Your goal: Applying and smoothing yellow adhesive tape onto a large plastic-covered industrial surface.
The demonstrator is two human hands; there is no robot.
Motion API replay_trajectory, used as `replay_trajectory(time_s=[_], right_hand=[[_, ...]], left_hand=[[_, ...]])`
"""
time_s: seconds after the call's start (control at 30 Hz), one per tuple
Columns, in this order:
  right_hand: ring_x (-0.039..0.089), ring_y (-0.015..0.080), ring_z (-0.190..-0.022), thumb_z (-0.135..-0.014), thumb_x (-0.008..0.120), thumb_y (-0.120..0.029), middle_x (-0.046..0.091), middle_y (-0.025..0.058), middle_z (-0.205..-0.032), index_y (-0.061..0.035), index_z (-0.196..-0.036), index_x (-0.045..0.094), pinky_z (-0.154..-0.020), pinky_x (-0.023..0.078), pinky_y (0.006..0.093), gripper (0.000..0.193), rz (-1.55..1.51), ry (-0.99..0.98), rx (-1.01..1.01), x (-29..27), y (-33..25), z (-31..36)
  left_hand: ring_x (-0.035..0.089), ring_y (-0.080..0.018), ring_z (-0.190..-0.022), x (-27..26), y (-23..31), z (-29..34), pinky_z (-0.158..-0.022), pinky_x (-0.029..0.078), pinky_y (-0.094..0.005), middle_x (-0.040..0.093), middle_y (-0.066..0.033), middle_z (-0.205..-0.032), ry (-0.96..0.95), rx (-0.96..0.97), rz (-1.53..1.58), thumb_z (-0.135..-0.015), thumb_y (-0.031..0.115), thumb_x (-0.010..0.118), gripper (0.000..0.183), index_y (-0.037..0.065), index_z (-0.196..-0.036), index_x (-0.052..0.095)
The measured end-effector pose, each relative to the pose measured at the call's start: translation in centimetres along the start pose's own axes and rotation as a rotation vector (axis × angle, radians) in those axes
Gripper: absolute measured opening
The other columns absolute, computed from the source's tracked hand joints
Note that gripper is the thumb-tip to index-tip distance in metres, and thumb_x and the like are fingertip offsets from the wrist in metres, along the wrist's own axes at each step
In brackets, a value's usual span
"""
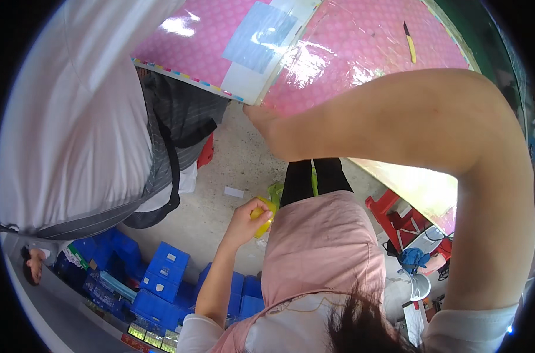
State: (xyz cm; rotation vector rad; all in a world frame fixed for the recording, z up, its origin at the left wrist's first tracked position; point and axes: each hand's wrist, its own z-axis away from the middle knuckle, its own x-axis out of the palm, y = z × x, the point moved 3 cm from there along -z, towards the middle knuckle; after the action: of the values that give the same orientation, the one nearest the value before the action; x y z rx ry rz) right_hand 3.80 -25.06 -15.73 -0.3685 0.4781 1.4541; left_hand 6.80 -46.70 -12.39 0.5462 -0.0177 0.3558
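My left hand [244,222] is closed around a roll of yellow tape [264,216], held low beside my pink apron. My right arm reaches across in front of me. At its end, my right hand [266,126] touches the near edge of the table by the corner of a pink patterned sheet [338,56] under glossy clear film. Its fingers are mostly hidden, so their grip does not show. A pale blue translucent sheet [260,35] lies over the pink surface to the left. Farther right on the film rests a yellow utility knife [410,47].
Close on my left stands a person in a white shirt and grey apron [90,135]. Several blue bins [165,270] are stacked at the lower left. A red plastic stool [391,217] is at the right under the table. A white slip [234,192] lies on the concrete floor.
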Motion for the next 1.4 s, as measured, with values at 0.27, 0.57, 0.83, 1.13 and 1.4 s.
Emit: replay_trajectory(time_s=[0.27,0.57,0.83,1.13,1.4], right_hand=[[0.063,0.0264,-0.089,-0.084,0.055,-0.015,0.067,0.0098,-0.098,-0.0135,-0.095,0.07,-0.092,0.04,0.0368,0.019,-0.788,0.417,0.391,-1.7,-1.1,6.3],[0.059,0.0147,-0.077,-0.084,0.059,0.001,0.059,0.0113,-0.084,0.0037,-0.101,0.065,-0.064,0.045,0.0245,0.018,-2.201,1.476,1.042,-3.2,-7.5,12.2],[0.061,0.021,-0.083,-0.076,0.075,-0.019,0.062,0.0141,-0.091,0.0029,-0.105,0.065,-0.07,0.048,0.034,0.038,-2.166,1.747,1.015,-2.4,-8.8,13.7],[0.061,0.0299,-0.075,-0.079,0.068,-0.007,0.062,0.0123,-0.079,-0.0005,-0.083,0.063,-0.066,0.048,0.0381,0.009,-2.18,1.646,1.034,0.0,-10.1,16.8],[0.058,0.0298,-0.079,-0.079,0.067,-0.003,0.057,0.0107,-0.077,-0.0029,-0.081,0.061,-0.074,0.046,0.0416,0.006,-1.942,1.761,0.992,4.3,-10.6,20.7]], left_hand=[[0.067,-0.0197,-0.079,0.4,5.5,3.3,-0.062,0.06,-0.0329,0.061,-0.0113,-0.093,0.156,0.032,0.432,-0.091,0.01,0.062,0.014,0.001,-0.095,0.052],[0.067,-0.0181,-0.079,0.6,12.2,3.8,-0.061,0.059,-0.0309,0.062,-0.0099,-0.091,0.223,0.162,0.373,-0.09,0.01,0.063,0.014,0.002,-0.096,0.052],[0.065,-0.0129,-0.067,2.1,16.1,2.2,-0.056,0.051,-0.0251,0.064,-0.0071,-0.08,0.194,0.234,0.085,-0.09,0.01,0.063,0.012,0.001,-0.093,0.055],[0.065,-0.013,-0.073,4.9,18.4,0.5,-0.062,0.052,-0.0254,0.065,-0.0068,-0.087,0.131,0.194,0.011,-0.086,0.005,0.064,0.027,0.002,-0.111,0.053],[0.065,-0.0137,-0.086,4.0,19.9,2.5,-0.077,0.049,-0.0258,0.066,-0.0078,-0.094,-0.188,0.347,-0.053,-0.076,0.002,0.072,0.076,0.003,-0.138,0.028]])
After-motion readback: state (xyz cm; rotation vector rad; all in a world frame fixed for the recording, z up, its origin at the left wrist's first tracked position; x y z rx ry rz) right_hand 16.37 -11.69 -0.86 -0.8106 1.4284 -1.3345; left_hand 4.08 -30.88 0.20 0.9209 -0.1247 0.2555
